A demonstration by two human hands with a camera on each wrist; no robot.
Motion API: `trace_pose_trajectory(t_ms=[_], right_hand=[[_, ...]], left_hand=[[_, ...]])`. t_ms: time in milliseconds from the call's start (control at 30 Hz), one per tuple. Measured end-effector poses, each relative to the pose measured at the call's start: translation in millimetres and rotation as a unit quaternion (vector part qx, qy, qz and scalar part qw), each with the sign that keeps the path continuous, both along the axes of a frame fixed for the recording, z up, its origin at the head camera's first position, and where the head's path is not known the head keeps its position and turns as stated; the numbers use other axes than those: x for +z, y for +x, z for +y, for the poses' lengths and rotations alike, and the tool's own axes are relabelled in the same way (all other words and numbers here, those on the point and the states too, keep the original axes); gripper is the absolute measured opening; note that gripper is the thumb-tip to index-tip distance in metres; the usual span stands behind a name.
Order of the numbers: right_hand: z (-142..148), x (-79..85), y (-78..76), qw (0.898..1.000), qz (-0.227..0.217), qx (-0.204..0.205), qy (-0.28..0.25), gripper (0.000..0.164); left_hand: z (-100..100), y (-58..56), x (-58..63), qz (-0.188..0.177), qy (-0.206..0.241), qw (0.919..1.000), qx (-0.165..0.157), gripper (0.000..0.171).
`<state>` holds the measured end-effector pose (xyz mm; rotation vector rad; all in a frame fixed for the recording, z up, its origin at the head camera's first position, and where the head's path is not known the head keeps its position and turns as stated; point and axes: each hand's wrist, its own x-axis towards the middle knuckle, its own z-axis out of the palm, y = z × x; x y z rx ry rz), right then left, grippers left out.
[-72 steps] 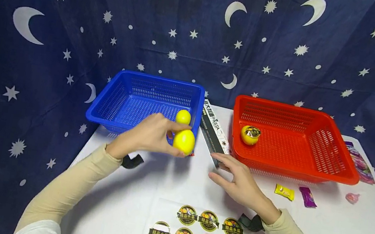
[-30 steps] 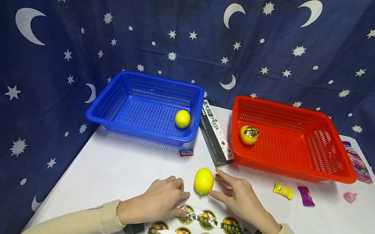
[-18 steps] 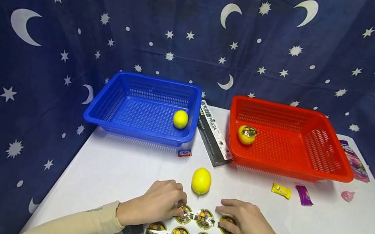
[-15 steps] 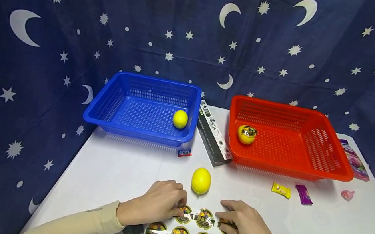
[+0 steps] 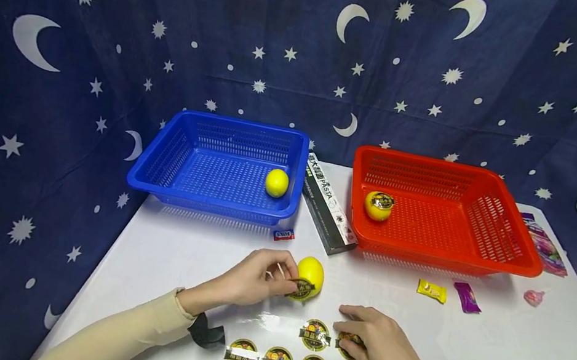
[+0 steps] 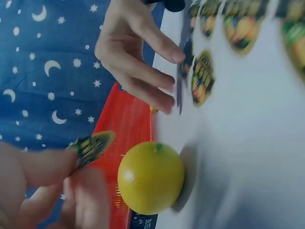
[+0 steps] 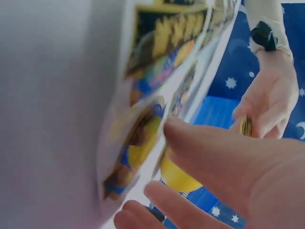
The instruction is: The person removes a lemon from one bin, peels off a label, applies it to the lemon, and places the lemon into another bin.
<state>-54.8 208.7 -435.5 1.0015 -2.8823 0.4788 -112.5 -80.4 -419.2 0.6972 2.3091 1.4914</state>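
The left hand (image 5: pixel 258 279) pinches a round sticker (image 5: pixel 301 291) just beside the yellow lemon (image 5: pixel 312 270), which sits on the white surface (image 5: pixel 188 252) at the far side of the sticker sheet (image 5: pixel 266 329). The right hand (image 5: pixel 382 348), fingers loosely spread, seems to touch the sheet's right end.

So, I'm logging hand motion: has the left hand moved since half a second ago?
Yes. In the head view, judged against the sticker sheet, the left hand has moved forward, toward the blue basket, and now pinches a sticker.
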Motion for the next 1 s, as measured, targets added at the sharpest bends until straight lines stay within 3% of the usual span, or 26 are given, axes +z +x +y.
trace_pose_trajectory(t_ms=[133, 233, 333, 500, 633, 767, 900, 1000], right_hand=[[-4, 2.7, -15.6, 0.996, 0.021, -0.032, -0.077, 0.034], [-10, 0.1, -31.8, 0.988, 0.003, -0.053, -0.147, 0.047], [-15, -4.7, -46.2, 0.981, -0.047, -0.058, -0.18, 0.057], [-23, -11.6, -61.1, 0.972, -0.111, -0.048, -0.2, 0.058], [-27, -14.1, -66.4, 0.967, -0.119, -0.045, -0.219, 0.054], [-28, -13.2, -67.3, 0.967, -0.12, -0.038, -0.223, 0.053], [-31, -9.5, -67.0, 0.951, -0.136, -0.036, -0.274, 0.053], [-36, -8.4, -68.0, 0.942, -0.137, -0.039, -0.304, 0.042]], left_hand=[[12, -22.0, 0.2, -0.031, 0.059, 0.9973, 0.034, 0.012], [21, -32.4, -2.3, -0.054, 0.054, 0.9958, 0.049, 0.015], [27, -36.8, -6.9, -0.059, 0.041, 0.9951, 0.067, 0.015], [28, -37.5, -15.0, -0.015, 0.013, 0.9961, 0.086, 0.016], [28, -34.1, -16.4, 0.049, -0.031, 0.9941, 0.092, 0.019], [28, -30.3, -16.6, 0.123, -0.068, 0.9854, 0.097, 0.014], [28, -26.5, -16.6, 0.164, -0.085, 0.9778, 0.099, 0.01], [29, -23.6, -18.1, 0.178, -0.085, 0.9752, 0.101, 0.013]])
